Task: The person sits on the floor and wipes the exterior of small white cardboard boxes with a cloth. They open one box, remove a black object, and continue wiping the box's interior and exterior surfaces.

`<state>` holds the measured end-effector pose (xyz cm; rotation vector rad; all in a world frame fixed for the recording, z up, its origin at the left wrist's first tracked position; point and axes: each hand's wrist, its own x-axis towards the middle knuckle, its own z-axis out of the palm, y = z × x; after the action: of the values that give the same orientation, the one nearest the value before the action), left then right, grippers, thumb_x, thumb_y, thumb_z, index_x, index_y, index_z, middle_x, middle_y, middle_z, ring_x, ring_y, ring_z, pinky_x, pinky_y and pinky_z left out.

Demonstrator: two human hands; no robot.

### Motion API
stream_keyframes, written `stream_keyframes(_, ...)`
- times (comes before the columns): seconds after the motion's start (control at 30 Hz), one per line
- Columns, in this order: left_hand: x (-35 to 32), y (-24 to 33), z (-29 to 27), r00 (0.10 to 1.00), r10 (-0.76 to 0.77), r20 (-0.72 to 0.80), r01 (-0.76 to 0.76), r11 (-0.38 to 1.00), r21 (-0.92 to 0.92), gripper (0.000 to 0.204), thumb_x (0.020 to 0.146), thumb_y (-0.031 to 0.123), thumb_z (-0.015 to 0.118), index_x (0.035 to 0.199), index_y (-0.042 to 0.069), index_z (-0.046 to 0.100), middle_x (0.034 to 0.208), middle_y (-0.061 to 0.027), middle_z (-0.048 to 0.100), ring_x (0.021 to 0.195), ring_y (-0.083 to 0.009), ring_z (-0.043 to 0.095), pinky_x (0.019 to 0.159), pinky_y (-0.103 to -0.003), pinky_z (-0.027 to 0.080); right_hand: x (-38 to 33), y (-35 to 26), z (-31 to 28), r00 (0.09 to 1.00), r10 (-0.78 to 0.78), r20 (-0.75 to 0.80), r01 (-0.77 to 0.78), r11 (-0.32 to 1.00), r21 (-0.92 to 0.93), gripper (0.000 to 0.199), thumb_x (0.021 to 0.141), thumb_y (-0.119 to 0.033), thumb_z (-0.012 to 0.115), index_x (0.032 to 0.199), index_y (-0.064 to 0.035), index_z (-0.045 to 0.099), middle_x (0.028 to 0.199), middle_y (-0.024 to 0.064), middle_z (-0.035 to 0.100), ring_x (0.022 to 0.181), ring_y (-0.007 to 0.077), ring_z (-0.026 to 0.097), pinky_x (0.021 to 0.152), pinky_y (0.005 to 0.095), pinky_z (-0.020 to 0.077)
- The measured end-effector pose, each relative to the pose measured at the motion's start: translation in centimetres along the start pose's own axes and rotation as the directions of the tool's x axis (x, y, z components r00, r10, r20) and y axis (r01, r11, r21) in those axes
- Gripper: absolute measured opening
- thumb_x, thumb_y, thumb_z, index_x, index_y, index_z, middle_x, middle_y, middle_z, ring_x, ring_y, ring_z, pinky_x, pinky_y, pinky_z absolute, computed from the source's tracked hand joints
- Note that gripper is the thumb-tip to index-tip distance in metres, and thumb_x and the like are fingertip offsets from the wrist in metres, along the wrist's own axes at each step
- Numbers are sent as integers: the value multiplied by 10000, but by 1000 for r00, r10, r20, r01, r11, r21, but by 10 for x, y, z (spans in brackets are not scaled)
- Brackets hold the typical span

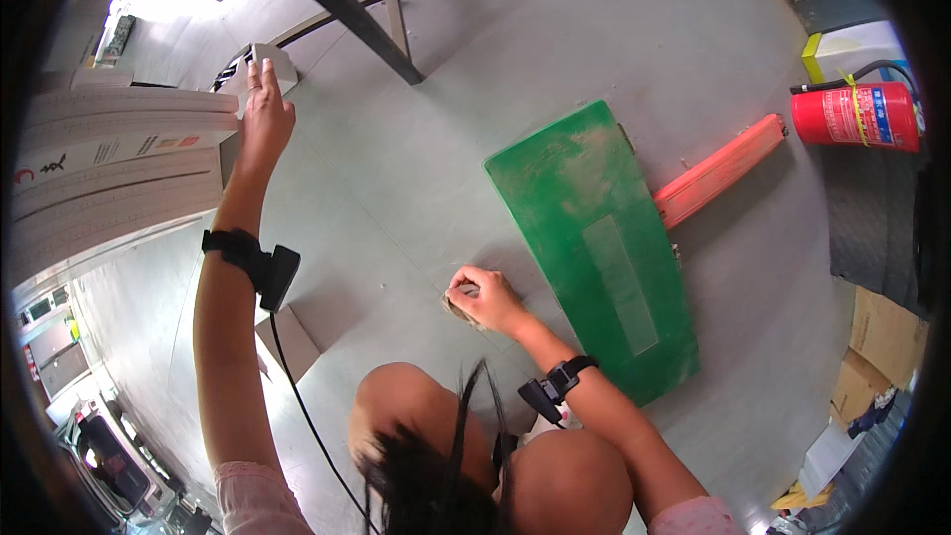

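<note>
My left hand [265, 121] reaches far forward on the left, fingers stretched out, beside the edge of the stacked white cartons [129, 163]. A small white box-like thing [277, 64] with black stripes lies just beyond its fingertips. Whether the hand touches the cartons is hard to tell. Down near the floor in front of my knees, my right hand [492, 303] is closed on a crumpled greyish-brown rag [459, 310], partly hidden by the fingers. To its right a green board [555, 188] with dusty smears and a clear strip lies on the floor.
An orange-red bar [718, 173] juts from the board's far side. At the right stand a red fire extinguisher [857, 115] and cardboard pieces [877, 337]. A dark metal frame [347, 10] rises ahead. A black cable [302, 401] trails from my left wrist strap.
</note>
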<state>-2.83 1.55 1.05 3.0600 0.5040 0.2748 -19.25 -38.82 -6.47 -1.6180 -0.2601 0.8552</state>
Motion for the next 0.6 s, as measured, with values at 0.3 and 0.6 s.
stream_keyframes(0.3,0,-14,3,999,-26,23,12,875,483,499,910,-36,555,1379,-10,387,1275,-275,549,1070,-364,655,806,-405,605,-1,2,4,1000,-4,7,4,1000,12,213,859,-201,702,892,-3,629,846,166,708,837,303,720,743,374,548)
stream_keyframes(0.6,-61,-5,-18,982,191,-1,-168,865,473,496,921,1,534,1404,54,434,1058,-84,669,877,-263,710,672,-366,616,-1,-8,2,998,-58,-26,56,995,-88,192,861,-194,705,879,-16,635,837,125,707,798,248,706,727,351,539)
